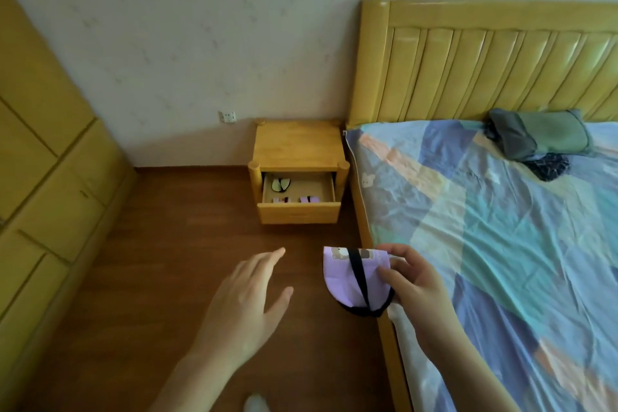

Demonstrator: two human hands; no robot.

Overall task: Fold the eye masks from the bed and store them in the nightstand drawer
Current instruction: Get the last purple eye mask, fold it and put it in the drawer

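My right hand (414, 284) pinches a folded lilac eye mask (347, 281) with a black strap, held over the bed's left edge. My left hand (247, 308) is flat with fingers spread above the wooden floor and holds nothing. Ahead stands the wooden nightstand (297, 144) with its drawer (298, 212) pulled open. Inside the drawer lie a green-and-black eye mask (280, 185) at the back left and two folded lilac masks (309, 200) along the front. The bed (501, 227) has a patchwork sheet.
A grey-green pillow and dark bundled cloth (541, 140) lie near the yellow headboard (485, 63). Yellow wardrobe and drawers (43, 157) line the left wall. A wall socket (227, 116) sits left of the nightstand. Brown wooden floor (160, 227) lies between wardrobe and bed.
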